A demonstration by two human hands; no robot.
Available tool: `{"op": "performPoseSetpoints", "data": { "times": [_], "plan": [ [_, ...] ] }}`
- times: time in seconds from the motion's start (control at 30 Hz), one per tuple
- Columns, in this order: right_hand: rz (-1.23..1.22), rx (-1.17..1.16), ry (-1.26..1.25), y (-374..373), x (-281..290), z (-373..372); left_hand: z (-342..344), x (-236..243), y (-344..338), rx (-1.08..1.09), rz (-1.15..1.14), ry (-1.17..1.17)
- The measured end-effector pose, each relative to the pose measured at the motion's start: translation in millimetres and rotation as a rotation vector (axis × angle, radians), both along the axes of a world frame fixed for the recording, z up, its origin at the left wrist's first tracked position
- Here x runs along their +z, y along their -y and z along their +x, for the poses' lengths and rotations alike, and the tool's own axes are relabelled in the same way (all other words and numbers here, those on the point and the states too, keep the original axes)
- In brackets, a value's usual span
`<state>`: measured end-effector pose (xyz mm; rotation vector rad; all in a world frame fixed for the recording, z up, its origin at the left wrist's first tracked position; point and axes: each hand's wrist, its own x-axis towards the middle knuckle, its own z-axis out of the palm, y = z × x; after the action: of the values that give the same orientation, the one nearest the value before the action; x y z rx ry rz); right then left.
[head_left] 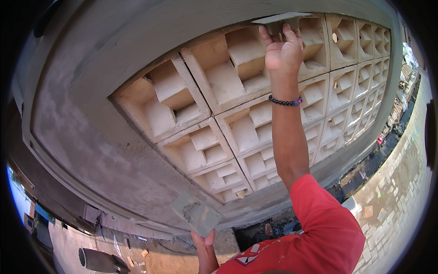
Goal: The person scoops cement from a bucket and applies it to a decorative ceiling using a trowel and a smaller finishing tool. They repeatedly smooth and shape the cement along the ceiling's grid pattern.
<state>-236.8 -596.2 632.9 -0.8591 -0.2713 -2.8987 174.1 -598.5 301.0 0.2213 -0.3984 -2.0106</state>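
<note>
My right hand (pixel 284 50), with a dark beaded bracelet on its wrist, is raised to the top of a panel of pale vent blocks (pixel 248 123). Its fingers close round the underside of a flat grey plastering trowel (pixel 285 18), whose blade lies along the smooth grey plaster (pixel 182 23) edging the blocks. Low in the view, my left hand (pixel 204 238) grips a rectangular grey mortar board (pixel 200 217) from below. A small lump of wet mortar (pixel 194 211) sits on it. The board is just beneath the panel's lower left corner.
Grey plaster surrounds the block panel, with a raised border (pixel 34 137) on the left. A dark ditch with debris (pixel 351 182) runs along the wall's foot, beside paving (pixel 388 201). At lower left, a dark bucket-like container (pixel 98 260) lies on the ground among scraps.
</note>
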Motion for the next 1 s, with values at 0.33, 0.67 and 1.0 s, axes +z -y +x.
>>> {"op": "performPoseSetpoints", "data": {
  "times": [0.33,0.67,1.0],
  "plan": [
    [0.086,0.199,0.05,57.4,6.7,148.6,17.7,-5.1,-6.2,0.088,-0.059,0.033],
    [0.353,0.542,-0.318,70.1,-47.1,253.5,26.9,2.0,-14.5,0.148,0.012,-0.048],
    [0.602,-1.084,-0.158,-37.6,15.5,37.9,34.0,-25.9,5.8,0.131,-0.025,0.091]
  ]
}}
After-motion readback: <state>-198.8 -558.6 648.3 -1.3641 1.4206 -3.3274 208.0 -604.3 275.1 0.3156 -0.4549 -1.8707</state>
